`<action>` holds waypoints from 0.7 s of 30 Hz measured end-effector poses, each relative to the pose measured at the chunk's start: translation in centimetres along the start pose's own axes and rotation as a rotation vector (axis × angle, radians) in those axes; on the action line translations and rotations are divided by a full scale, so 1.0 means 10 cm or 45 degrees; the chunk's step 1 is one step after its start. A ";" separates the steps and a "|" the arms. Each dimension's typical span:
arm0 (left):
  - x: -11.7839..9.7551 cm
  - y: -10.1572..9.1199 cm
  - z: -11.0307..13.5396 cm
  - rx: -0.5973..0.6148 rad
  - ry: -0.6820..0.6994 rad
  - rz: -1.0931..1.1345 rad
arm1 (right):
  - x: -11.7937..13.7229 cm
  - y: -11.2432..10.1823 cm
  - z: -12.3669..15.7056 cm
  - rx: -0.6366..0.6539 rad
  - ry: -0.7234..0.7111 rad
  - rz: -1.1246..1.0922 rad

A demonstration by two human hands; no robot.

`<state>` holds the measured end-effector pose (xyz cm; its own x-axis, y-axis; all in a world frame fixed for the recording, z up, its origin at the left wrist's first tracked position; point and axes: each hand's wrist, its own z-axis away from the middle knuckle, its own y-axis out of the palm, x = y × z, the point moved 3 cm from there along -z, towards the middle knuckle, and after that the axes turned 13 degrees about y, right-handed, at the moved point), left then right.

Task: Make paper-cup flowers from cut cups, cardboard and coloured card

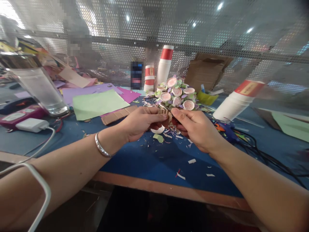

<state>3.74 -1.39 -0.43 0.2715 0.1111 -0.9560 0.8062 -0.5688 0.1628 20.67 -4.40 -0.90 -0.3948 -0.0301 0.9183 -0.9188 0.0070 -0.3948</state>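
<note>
My left hand (142,120) is closed, pinching a small piece of brown corrugated cardboard (168,120) between thumb and fingers. My right hand (195,127) is wrapped round what look like scissors, their dark blades (166,107) reaching to the top edge of the cardboard; the handles are mostly hidden in the fingers. Below the hands, a white round piece (158,130) and a green paper scrap (158,138) lie on the blue tabletop (147,161). Just behind stands a heap of cut cup bottoms (177,92) with green and purple paper bits.
Stacks of paper cups stand behind (164,66) and at right (238,100). A longer cardboard strip (120,115), coloured paper (98,103), a glass bottle (41,87) and a power strip (23,117) lie left. Black cables (260,153) run right; a perforated screen (116,38) closes the back.
</note>
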 end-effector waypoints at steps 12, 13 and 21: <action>0.00 0.08 0.03 -0.181 0.122 0.017 | 0.03 0.02 -0.01 0.021 0.038 -0.116; 0.01 0.08 0.03 -0.190 0.128 0.014 | 0.02 0.02 -0.01 0.020 0.032 -0.109; 0.09 0.27 0.12 0.034 0.128 0.105 | 0.01 0.03 0.02 0.035 0.021 -0.133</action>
<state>5.51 -3.80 -1.13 0.3886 0.1433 -0.9102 0.7649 -0.6009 0.2320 20.36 -4.56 -0.91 -0.2968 -0.0126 0.9549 -0.9546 -0.0226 -0.2970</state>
